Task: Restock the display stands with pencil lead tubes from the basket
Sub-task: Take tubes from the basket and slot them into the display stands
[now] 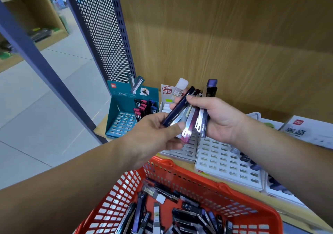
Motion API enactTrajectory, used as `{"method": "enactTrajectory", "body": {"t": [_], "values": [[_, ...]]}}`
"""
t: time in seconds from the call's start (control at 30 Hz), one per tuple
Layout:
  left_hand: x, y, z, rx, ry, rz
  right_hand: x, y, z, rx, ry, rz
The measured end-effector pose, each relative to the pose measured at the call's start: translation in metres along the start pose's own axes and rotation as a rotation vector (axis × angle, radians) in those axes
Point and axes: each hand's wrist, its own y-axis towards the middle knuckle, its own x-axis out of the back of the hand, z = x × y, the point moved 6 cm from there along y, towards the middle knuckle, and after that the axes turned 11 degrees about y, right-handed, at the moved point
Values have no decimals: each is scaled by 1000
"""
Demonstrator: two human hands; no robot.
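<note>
Fingers (176,103) of my right hand (223,120) curl round a fanned bunch of pencil lead tubes (193,118) at frame centre, forearm entering from the right. My left hand (153,134) reaches in from lower left, pinching the fan's dark blue tube (177,107). More tubes fill the red basket (201,179) at the bottom, near the teal display stand (115,111) and white display stand (228,163).

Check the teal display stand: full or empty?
Partly filled. The teal display stand holds pink and blue tubes only in its back right slots; the front rows sit empty.
</note>
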Motion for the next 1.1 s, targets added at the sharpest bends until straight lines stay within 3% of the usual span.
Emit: {"method": "enactTrajectory", "body": {"t": [0.23, 0.53, 0.67, 0.83, 1.1], "values": [[-3, 0, -1, -39, 59, 10, 3, 4, -1, 19, 33, -56], [24, -13, 12, 34, 339, -31, 23, 8, 17, 169, 83, -250], [43, -20, 8, 31, 298, -136, 32, 4, 22, 265, -19, -351], [50, -17, 0, -39, 295, -224, 28, -2, 14, 267, -224, -335], [40, -2, -17, -73, 556, -359, 32, -2, -11, 136, -500, -257]]}}
